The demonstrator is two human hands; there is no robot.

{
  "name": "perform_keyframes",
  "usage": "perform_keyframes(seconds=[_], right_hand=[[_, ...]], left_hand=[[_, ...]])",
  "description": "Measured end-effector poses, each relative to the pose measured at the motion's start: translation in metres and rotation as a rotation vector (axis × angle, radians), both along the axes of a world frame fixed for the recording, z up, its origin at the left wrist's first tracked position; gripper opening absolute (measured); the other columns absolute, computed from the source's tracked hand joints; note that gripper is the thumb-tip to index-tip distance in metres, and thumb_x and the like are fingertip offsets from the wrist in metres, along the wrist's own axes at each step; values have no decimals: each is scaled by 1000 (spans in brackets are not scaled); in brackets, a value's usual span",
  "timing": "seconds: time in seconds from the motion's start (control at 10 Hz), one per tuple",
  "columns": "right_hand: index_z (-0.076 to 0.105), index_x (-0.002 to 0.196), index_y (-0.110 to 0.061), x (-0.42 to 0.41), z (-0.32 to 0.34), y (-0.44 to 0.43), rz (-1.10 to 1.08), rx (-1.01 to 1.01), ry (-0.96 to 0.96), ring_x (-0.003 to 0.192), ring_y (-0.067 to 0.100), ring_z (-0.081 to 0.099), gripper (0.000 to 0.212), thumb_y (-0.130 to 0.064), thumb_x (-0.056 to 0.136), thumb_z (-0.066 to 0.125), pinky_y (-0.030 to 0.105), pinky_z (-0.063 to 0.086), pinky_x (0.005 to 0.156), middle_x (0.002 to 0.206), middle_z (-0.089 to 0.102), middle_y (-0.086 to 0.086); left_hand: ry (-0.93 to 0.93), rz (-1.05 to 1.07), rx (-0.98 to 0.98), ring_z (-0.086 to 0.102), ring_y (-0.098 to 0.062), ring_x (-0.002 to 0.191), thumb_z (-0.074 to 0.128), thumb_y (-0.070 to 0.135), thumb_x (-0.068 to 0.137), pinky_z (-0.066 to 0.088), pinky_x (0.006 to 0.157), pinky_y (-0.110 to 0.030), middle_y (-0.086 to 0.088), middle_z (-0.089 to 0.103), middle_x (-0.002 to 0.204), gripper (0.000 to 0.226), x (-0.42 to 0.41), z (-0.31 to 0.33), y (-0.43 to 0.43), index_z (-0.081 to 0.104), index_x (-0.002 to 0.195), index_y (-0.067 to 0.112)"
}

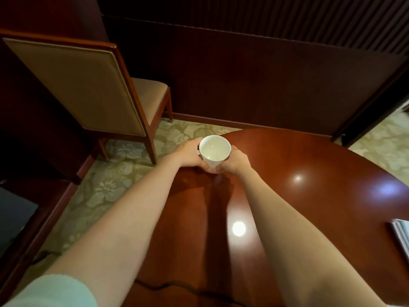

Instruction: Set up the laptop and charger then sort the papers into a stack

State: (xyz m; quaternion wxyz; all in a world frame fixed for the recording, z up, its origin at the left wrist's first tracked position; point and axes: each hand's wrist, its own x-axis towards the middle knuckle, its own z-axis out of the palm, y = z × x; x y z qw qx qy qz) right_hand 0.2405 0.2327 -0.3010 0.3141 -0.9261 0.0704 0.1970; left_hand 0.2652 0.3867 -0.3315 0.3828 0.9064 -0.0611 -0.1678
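Both hands are together around one white cup. The left hand grips its left side with curled fingers, and the right hand grips its right side in the same way. The fingertips of both hands meet under the narrow bottom of the cup, so the base is hidden and I cannot tell if it stands on the counter or is held a little above it. The cup is upright and its mouth faces the camera. Inside only the white wall and bottom show; I cannot tell if there is any clear liquid in it.

The cup is over the far left edge of the round, glossy brown counter. Well to the right of the cup and nearer to the person, at the border of the view, lies a thin pile of white sheets that seems to be the papers. Nearer to the person than the cup, a black cable crosses the counter. To the left of the cup and beyond it, a wooden chair with a beige cushion stands on the flowered carpet.
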Motion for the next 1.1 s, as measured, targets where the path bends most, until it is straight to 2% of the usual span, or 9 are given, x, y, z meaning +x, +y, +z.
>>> perform_keyframes(seconds=[0.2,0.3,0.5,0.6,0.8,0.9,1.0,1.1], right_hand=[[40,135,-11,43,-18,0,-17,14,15,113,25,55,76,-17,69,79,25,41,79,125,57,6],[40,135,-12,58,-24,-1,-30,34,1,114,26,54,79,-17,68,80,26,41,81,127,56,6],[36,136,-10,63,-28,-6,-42,74,4,94,20,54,78,-14,71,78,26,39,79,125,56,6],[35,137,-10,62,-30,-9,-56,68,4,114,27,54,80,-14,70,80,28,40,82,128,55,8],[35,136,-9,56,-30,-13,-73,63,10,112,26,55,81,-15,70,80,32,45,87,128,55,9],[34,137,-10,57,-30,-13,-89,71,12,112,28,55,83,-16,69,80,38,48,93,127,55,10],[31,137,-10,59,-31,-12,-83,69,40,114,29,54,82,-17,70,79,40,48,91,127,53,10],[29,135,-10,60,-23,-15,-69,25,44,117,31,52,81,-18,72,78,40,46,90,128,51,11]], left_hand=[[21,-12,-6,52,-19,114,89,26,52,43,99,-39,3,58,125,87,47,-21,0,49,129,24],[43,-12,-19,52,-17,114,90,32,47,43,96,-36,7,57,125,92,64,-25,1,49,129,28],[72,-12,-39,49,-18,118,88,39,42,41,100,-42,8,54,129,101,72,-26,-1,44,133,32],[46,-21,-31,49,-19,120,90,33,50,41,101,-42,6,53,131,96,69,-29,-3,43,134,30],[74,-46,-30,47,-19,121,89,31,52,40,102,-41,5,52,132,97,69,-28,-9,41,136,29],[101,-51,3,47,-20,121,89,32,49,40,102,-42,6,52,132,99,71,-22,-9,40,135,31],[110,-57,-12,44,-21,125,89,28,53,38,104,-43,4,48,135,98,72,-24,-8,38,137,30],[150,-42,3,34,-25,133,84,17,63,32,108,-44,0,36,146,100,67,-17,-5,26,144,29]])
